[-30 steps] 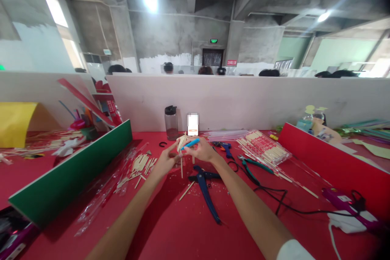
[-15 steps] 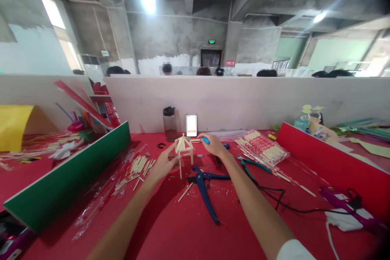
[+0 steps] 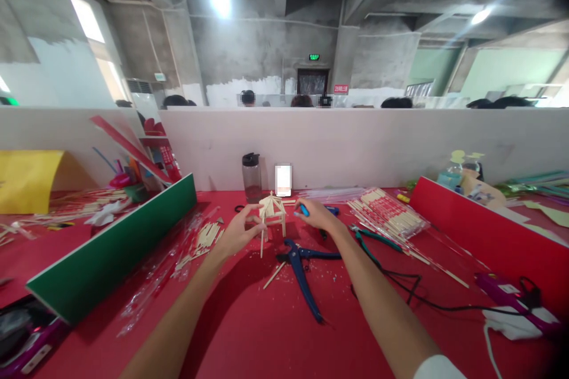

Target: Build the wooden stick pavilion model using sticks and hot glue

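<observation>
A small wooden-stick model (image 3: pixel 276 213) with a pointed roof and thin legs stands in front of me. My left hand (image 3: pixel 240 231) is at its left side, thumb and fingers closed on the model near a leg. Just right of the model, my right hand (image 3: pixel 319 215) is closed around a small blue tool (image 3: pixel 304 209); most of it is hidden by the fingers, so I cannot tell its kind. Blue-handled cutters (image 3: pixel 299 266) lie on the table below the hands, beside a loose stick (image 3: pixel 274 276).
Cut sticks (image 3: pixel 208 235) lie at left near a green board (image 3: pixel 120 243). A bottle (image 3: pixel 252 179) and a lit phone (image 3: pixel 283 180) stand at the back. Right are green-handled pliers (image 3: pixel 377 240), packed sticks (image 3: pixel 391 210), a black cable (image 3: pixel 440 308) and a red board (image 3: pixel 489 225).
The whole view has shifted slightly, moving things rightward in the picture. My right hand's fingers and the blue tool have tilted a little lower. My left hand stays on the model.
</observation>
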A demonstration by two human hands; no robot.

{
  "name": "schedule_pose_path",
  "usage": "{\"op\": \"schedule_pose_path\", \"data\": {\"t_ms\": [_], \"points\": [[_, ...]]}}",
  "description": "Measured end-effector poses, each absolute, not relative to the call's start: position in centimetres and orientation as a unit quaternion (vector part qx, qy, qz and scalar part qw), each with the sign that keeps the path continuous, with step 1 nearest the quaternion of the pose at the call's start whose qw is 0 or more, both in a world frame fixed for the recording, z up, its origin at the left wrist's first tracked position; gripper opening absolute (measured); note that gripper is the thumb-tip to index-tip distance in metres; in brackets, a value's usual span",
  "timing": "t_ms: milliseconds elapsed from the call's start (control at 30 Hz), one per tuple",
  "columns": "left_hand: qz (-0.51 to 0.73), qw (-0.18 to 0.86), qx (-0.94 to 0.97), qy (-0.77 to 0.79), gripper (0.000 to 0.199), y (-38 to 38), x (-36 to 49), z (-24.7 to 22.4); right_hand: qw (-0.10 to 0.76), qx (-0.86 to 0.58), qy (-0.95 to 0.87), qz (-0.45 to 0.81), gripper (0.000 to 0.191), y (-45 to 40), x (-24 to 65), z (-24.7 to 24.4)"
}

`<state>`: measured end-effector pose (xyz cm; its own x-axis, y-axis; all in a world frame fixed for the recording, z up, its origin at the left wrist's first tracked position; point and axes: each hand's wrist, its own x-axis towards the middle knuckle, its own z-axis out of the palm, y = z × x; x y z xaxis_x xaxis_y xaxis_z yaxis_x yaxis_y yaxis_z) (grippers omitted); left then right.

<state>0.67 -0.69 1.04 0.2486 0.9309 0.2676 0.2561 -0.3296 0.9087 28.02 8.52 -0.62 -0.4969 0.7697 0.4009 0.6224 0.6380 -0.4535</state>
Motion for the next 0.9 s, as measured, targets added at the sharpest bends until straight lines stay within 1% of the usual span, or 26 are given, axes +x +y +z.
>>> {"op": "schedule_pose_path", "data": {"t_ms": [67,133,267,433,633,900], "points": [[0.435,0.354,0.703,0.437,0.038,-1.0,0.8,1.6,0.328,-0.383,-0.851,0.15,0.018,7.1,28.4,1.4],[0.435,0.344,0.713,0.43,0.032,-1.2,1.3,1.7,0.368,-0.353,-0.841,0.179,0.017,5.1,28.4,2.8],[0.428,0.337,0.732,0.409,0.029,-1.6,2.9,1.1,0.431,-0.305,-0.817,0.232,0.019,0.6,27.6,3.0],[0.412,0.357,0.747,0.38,0.029,-1.9,4.6,0.0,0.458,-0.301,-0.774,0.317,0.019,-2.2,26.3,0.4],[0.414,0.395,0.736,0.361,0.03,-2.1,4.9,0.1,0.481,-0.319,-0.747,0.329,0.021,-1.9,26.3,-0.6],[0.413,0.437,0.706,0.373,0.032,-1.9,5.6,-0.6,0.48,-0.311,-0.771,0.28,0.017,-2.0,26.2,-0.7]]}}
